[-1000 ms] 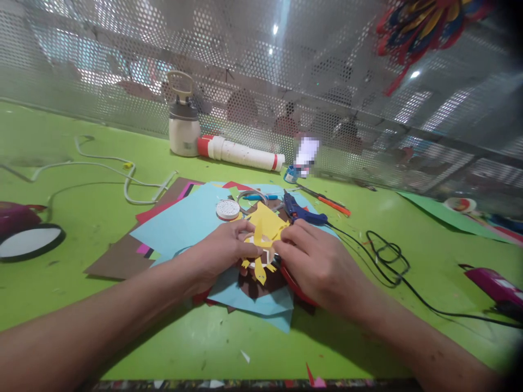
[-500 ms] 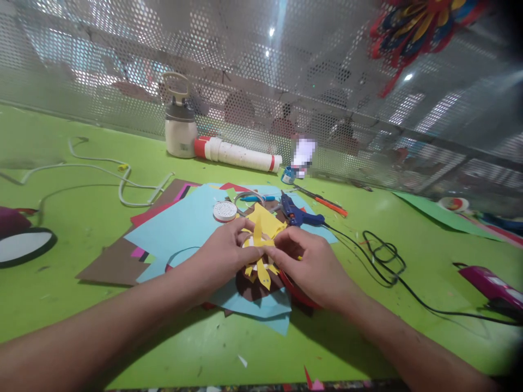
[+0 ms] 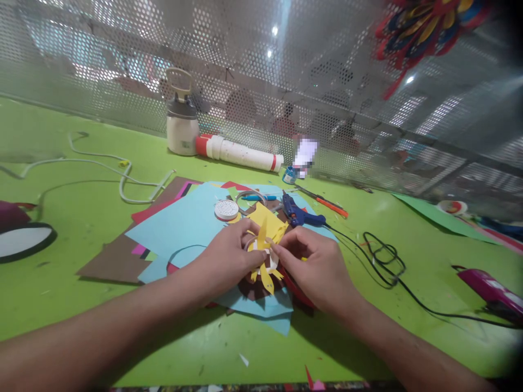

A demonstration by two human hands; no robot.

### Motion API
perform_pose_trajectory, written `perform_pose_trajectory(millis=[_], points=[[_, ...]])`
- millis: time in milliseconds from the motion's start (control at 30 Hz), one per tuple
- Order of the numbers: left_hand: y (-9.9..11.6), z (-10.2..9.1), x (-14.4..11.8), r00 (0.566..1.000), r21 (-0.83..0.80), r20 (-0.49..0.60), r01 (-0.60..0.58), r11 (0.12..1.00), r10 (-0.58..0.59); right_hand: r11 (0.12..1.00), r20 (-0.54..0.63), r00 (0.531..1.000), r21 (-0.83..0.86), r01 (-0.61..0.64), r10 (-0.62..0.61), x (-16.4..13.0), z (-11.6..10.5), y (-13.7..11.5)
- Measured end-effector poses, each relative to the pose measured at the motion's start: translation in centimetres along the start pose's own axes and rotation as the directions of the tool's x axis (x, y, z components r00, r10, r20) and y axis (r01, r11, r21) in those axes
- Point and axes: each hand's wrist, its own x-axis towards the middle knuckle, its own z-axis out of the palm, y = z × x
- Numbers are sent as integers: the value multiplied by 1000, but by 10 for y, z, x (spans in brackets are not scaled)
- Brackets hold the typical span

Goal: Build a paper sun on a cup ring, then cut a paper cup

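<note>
My left hand presses down on a paper craft piece, a round white and brown disc with yellow pointed petals around it. My right hand pinches one thin yellow paper strip at the top of that piece between thumb and forefinger. The piece lies on a pile of coloured paper sheets, mostly light blue, with a loose yellow sheet just behind it.
A blue glue gun with a black cord lies behind my hands. A round white lid, a white bottle, a white tube, orange-handled scissors and a pink tool lie on the green table.
My right hand has drawn back a little and its fingertips now pinch a yellow strip at the top of the craft piece. My left hand stays pressed on the piece.
</note>
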Motion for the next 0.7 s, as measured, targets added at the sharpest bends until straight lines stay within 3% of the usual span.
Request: perform_pose_trajectory(millis=[233, 400, 533, 700], points=[[-2, -5, 4, 996, 135, -72, -50, 990, 60, 987, 36, 999, 159, 18, -24, 0, -8, -6], [-2, -2, 4, 997, 128, -66, -27, 991, 35, 958, 239, 967, 247, -147, 87, 7, -21, -10], [-1, 0, 3, 997, 83, -32, 72, 994, -70, 971, 301, 948, 176, -161, 103, 12, -26, -9], [2, 0, 2, 991, 45, -16, 136, 990, -135, 998, 328, 942, -22, -59, 63, 16, -28, -13]])
